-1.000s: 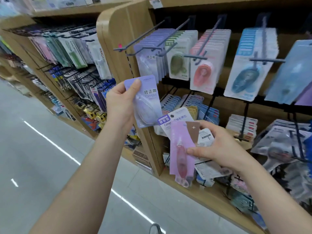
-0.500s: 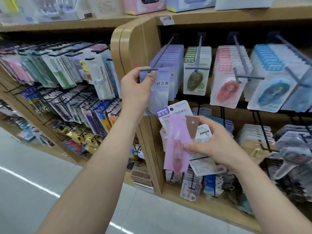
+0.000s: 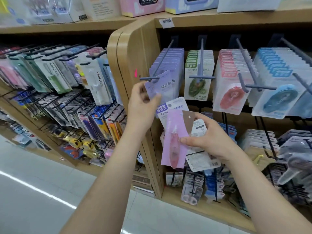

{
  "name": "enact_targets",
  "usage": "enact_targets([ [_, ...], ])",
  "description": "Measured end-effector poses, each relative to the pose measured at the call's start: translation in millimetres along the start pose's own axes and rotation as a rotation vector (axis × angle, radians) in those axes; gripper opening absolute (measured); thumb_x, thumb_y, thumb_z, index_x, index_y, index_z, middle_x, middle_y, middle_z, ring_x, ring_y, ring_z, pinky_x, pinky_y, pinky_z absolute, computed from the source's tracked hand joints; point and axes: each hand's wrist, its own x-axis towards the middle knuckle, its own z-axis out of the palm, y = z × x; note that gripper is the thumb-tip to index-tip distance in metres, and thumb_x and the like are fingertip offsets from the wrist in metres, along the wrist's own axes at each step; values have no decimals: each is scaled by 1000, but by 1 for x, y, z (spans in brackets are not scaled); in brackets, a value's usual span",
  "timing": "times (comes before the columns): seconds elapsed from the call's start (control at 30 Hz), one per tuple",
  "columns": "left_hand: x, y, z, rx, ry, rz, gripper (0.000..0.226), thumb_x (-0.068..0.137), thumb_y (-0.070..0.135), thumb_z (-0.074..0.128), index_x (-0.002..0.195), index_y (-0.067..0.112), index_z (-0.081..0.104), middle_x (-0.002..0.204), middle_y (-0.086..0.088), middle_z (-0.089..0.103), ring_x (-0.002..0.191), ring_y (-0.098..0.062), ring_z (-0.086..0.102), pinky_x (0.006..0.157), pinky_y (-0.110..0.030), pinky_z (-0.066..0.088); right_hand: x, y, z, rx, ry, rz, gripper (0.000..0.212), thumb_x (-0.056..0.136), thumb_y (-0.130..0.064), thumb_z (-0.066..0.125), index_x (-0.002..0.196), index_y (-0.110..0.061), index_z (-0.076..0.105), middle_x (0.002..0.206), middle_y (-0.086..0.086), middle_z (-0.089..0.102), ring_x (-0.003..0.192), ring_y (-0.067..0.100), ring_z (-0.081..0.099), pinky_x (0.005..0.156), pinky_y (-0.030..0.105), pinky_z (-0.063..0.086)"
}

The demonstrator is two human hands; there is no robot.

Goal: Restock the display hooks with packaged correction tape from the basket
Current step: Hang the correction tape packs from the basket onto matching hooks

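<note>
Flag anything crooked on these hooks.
The front purple correction tape pack on the hook nearest the wooden divider hangs tilted at the hook's tip, skewed against the straight stack behind it. Nothing else stands out.

Lilac pack now on hook; left hand dropped to lower corner.

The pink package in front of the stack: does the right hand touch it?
Touching. The head view shows the right hand with its thumb pressed flat on the pink package, pinching it against the packages behind.
</note>
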Motion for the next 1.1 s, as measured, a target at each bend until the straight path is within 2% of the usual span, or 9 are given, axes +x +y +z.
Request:
enact_targets([
  [0.17,-11,-29,-1,127,70,-131,10,93,21,67,102,21,67,92,7,72,89,-8,68,79,-26,53,0,14,-7,29,13,64,67,70,-10,88,126,-32,61,109,-11,74,102,11,69,92,35,54],
  [0.3,-22,-33,0,376,331,120,18,85,25,74,85,24,56,76,9,61,70,-9,59,66,-28,49,-3,25,-13,171,44,123,67,64,-11,88,123,-27,62,106,2,76,99,28,72,89,49,57],
  [0.4,-27,-34,7,420,250,231,19,85,30,75,96,23,60,85,8,61,71,-6,58,66,-21,48,-5,31,-15,254,101,156,68,56,-18,87,119,-25,63,101,6,76,94,32,73,82,47,59],
  [0.47,-20,-33,11,474,237,257,36,83,34,76,110,22,58,98,9,58,75,-3,57,67,-14,42,-6,35,-13,300,134,178,71,53,-19,87,119,-21,62,101,8,76,92,30,73,80,46,59],
  [0.67,13,-22,33,582,285,256,46,83,40,74,120,18,56,103,0,65,89,-23,64,73,-39,52,-4,28,-3,467,189,195,50,57,-12,80,105,-14,64,89,5,77,77,21,74,65,34,60],
  [0.77,27,-27,39,631,257,357,48,85,33,73,127,15,62,101,-6,66,88,-26,64,72,-38,51,-2,25,1,545,202,209,48,61,-11,78,107,-7,63,90,9,77,77,25,74,68,39,62],
  [0.9,40,-20,40,721,161,256,52,91,37,67,140,24,54,127,-4,59,111,-23,59,90,-33,46,-1,21,4,582,232,220,64,62,-14,79,120,3,59,103,19,74,86,32,73,78,49,61],
  [1.0,19,-16,28,564,88,282,49,95,36,62,140,21,53,120,-2,54,99,-18,58,83,-27,44,-2,19,5,592,261,219,64,63,-14,80,121,3,58,106,20,73,91,35,72,85,55,58],
  [1.1,-26,-15,19,373,-119,86,42,94,42,61,133,27,56,107,7,58,85,-2,58,72,-17,46,-2,16,7,569,272,194,60,62,-15,81,117,-2,61,105,18,74,93,34,72,88,56,56],
])
